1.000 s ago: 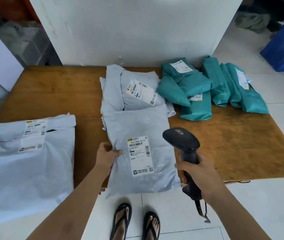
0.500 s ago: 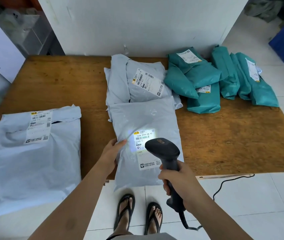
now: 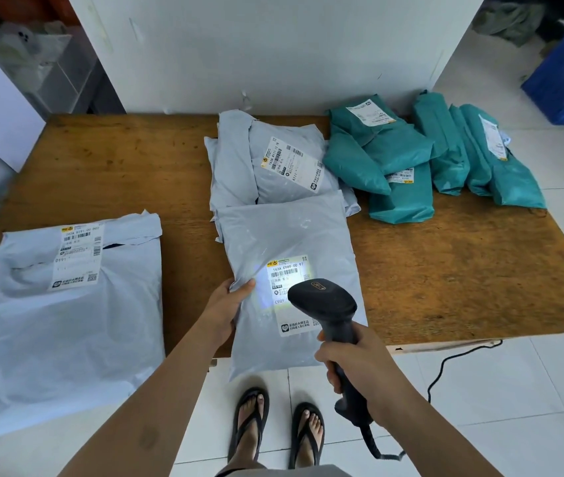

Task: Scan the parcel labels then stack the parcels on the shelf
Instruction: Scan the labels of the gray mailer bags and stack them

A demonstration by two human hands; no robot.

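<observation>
We are pinching the left edge of the grey parcel [image 3: 290, 270] with our left hand [image 3: 227, 304] – it is lying on the desk [image 3: 462, 277], overhanging the front edge – while our right hand [image 3: 352, 363] is gripping the scanner [image 3: 325, 304], lighting its label [image 3: 290, 290].

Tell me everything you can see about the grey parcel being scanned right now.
The grey parcel is a flat, soft, glossy plastic mailer lying on the wooden table, its near end overhanging the front edge. A white label with barcodes is lit by the scanner in the right hand. The left hand holds its left edge. Its far end overlaps another grey parcel.
</observation>
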